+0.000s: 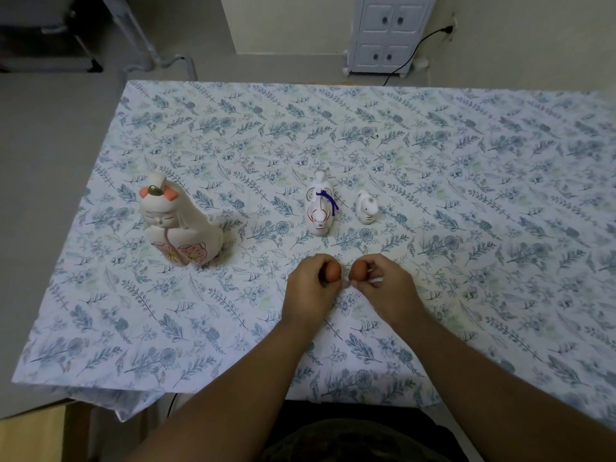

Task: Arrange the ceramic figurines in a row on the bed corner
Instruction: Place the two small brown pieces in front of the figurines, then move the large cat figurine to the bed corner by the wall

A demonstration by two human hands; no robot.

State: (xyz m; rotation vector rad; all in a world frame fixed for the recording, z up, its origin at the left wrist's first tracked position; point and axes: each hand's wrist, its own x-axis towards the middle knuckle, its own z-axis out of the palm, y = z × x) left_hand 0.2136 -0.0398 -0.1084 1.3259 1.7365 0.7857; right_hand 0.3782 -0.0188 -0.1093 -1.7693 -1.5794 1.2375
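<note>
Bedsheet figurines beyond hands gripping, seemingly, brown pieces.

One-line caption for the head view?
Left hand and right hand each hold a small brown figurine before three ceramic figurines on floral bedsheet.

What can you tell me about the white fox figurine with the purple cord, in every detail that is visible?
The fox figurine looks like glazed white ceramic, with thin red lines painted on its face and body and faint grey swirls on its side. A purple cord is tied around its neck, the ends hanging to one side. It stands upright on the floral bedsheet, facing the person. A smaller white figurine stands just beside it, apart. No hand touches it.
</note>
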